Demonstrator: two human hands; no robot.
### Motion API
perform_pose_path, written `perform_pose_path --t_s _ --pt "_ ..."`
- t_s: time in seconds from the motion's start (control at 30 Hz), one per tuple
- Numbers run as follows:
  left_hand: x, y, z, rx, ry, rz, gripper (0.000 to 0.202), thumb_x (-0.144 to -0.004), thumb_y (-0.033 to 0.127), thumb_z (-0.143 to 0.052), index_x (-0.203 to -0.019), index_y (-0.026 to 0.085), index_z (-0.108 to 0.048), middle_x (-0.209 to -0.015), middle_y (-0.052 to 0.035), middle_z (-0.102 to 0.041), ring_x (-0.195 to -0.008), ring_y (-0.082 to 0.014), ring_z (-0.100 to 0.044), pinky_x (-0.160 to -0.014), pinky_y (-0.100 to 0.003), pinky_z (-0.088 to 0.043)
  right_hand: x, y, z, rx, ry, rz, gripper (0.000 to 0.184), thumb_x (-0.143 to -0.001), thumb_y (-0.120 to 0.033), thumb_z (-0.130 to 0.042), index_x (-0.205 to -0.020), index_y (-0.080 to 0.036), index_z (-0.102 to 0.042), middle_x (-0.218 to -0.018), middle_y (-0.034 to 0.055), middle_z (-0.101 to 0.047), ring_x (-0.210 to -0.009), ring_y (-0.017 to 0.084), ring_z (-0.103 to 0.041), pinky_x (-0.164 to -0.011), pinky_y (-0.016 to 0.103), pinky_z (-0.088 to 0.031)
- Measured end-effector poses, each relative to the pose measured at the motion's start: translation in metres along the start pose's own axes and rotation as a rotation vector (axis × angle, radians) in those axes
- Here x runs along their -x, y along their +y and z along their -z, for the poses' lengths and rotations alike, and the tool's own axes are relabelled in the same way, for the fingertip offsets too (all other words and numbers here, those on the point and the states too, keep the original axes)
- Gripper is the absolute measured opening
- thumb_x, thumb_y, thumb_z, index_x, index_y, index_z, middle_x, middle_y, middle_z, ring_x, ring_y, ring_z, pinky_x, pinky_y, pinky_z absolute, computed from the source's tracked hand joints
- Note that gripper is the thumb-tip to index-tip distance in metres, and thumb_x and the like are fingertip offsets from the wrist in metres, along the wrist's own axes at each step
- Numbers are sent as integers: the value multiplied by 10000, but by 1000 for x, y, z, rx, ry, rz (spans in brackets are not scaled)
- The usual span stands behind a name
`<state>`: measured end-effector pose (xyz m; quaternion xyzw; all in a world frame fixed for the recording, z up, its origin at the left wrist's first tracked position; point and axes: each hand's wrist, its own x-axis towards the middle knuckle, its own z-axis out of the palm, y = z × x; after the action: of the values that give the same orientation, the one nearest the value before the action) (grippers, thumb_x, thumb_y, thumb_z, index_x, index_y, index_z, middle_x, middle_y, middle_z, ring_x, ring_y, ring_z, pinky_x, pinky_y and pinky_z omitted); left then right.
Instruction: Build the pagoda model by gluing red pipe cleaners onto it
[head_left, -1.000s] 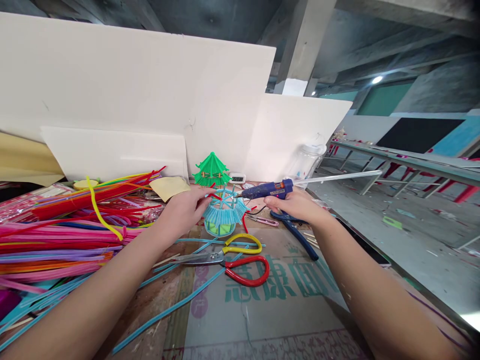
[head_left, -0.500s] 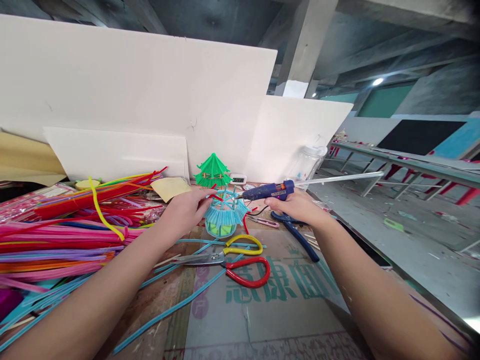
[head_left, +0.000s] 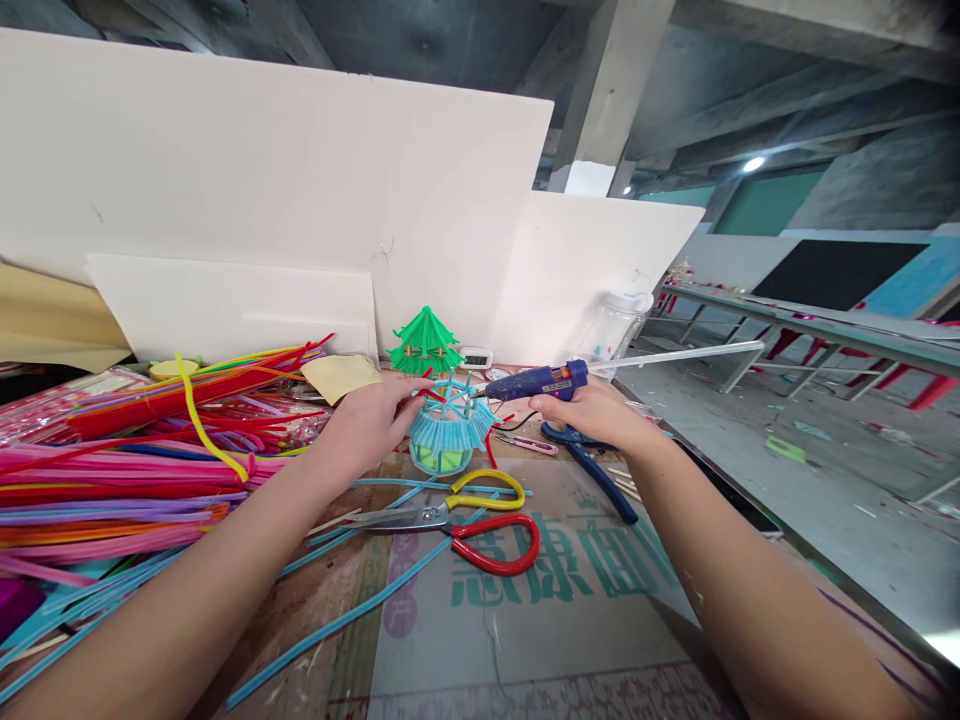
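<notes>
My right hand (head_left: 596, 408) is wrapped round the grip of a blue hot glue gun (head_left: 536, 385), with a long clear glue stick jutting from its back. The gun's nozzle meets or nearly meets a small post on a light-blue pipe-cleaner model (head_left: 454, 432), shaped like a little round building with a fringed roof and a green band below. At the model's upper left, my left hand (head_left: 375, 415) is closed on its side. A short red piece (head_left: 429, 393) shows by those fingertips. Behind stands a green pipe-cleaner roof (head_left: 426, 340).
Scissors (head_left: 442, 517) with yellow and red handles lie in front of the model. Blue-handled pliers (head_left: 596, 470) rest at right. Bundles of coloured pipe cleaners (head_left: 127, 480) fill the left side. White boards (head_left: 277, 180) and a clear jar (head_left: 619, 325) stand behind.
</notes>
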<state>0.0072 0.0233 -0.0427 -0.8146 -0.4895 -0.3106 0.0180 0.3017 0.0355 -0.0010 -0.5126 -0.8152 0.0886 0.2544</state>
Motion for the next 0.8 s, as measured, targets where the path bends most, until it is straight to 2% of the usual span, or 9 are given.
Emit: perform_pose_path --t_s 0.17,0.3,0.37,0.47,0.53,0.63,0.73,0.8 --pt "0 0 1 3 -3 2 390 -966 359 -396 -1253 237 -630 -1231 -37 -689 -1102 -226 -649 -933 -361 -502 0 1 1 -11 -7 11 290 -825 -476 -565 -818 -232 -721 -551 3 -617 -645 226 -622 -576 292 -476" --pt "1 1 2 12 -6 15 388 -959 347 -405 -1250 230 -634 -1227 -40 -691 -1095 -228 -652 -940 -363 -500 1 0 1 -22 -31 15 289 -822 -467 -588 -907 -234 -735 -706 9 -697 -714 217 -641 -607 275 -477" --pt "1 1 2 16 -7 18 388 -957 341 -408 -1248 225 -636 -1236 -42 -686 -1104 -232 -648 -946 -366 -498 1 2 1 -46 -93 -6 312 -826 -485 -586 -893 -219 -736 -707 9 -697 -692 201 -634 -610 266 -473" --pt "0 1 3 17 -13 17 390 -959 342 -404 -1250 223 -634 -1234 -41 -687 -1106 -233 -646 -945 -366 -499 1 9 1 -175 -192 10 401 -852 -534 -540 -765 -180 -707 -655 15 -664 -647 175 -611 -625 261 -468" --pt "0 1 3 14 -19 19 390 -960 337 -403 -1253 219 -633 -1236 -42 -686 -1104 -235 -647 -942 -370 -500 0 16 1 -305 -153 44 481 -882 -578 -482 -738 -164 -681 -720 37 -677 -706 173 -621 -698 268 -479" --pt "0 2 4 10 -28 32 387 -958 328 -411 -1257 219 -631 -1252 -43 -678 -1112 -240 -644 -942 -374 -499 -7 26 -2 -416 -17 42 546 -899 -627 -432 -779 -156 -680 -830 74 -703 -833 192 -641 -833 296 -481" --pt "0 3 5 11 -42 32 394 -962 337 -404 -1270 224 -622 -1257 -46 -675 -1117 -241 -641 -947 -375 -495 -21 39 -11 -377 32 -28 501 -873 -614 -502 -850 -155 -700 -932 91 -719 -938 217 -639 -871 313 -484" --pt "0 3 5 11 -45 23 400 -964 341 -397 -1278 224 -616 -1257 -50 -674 -1108 -243 -645 -943 -380 -496 -35 51 -23 -350 42 -116 430 -834 -552 -600 -965 -155 -698 -1008 91 -722 -959 222 -635 -856 319 -495"
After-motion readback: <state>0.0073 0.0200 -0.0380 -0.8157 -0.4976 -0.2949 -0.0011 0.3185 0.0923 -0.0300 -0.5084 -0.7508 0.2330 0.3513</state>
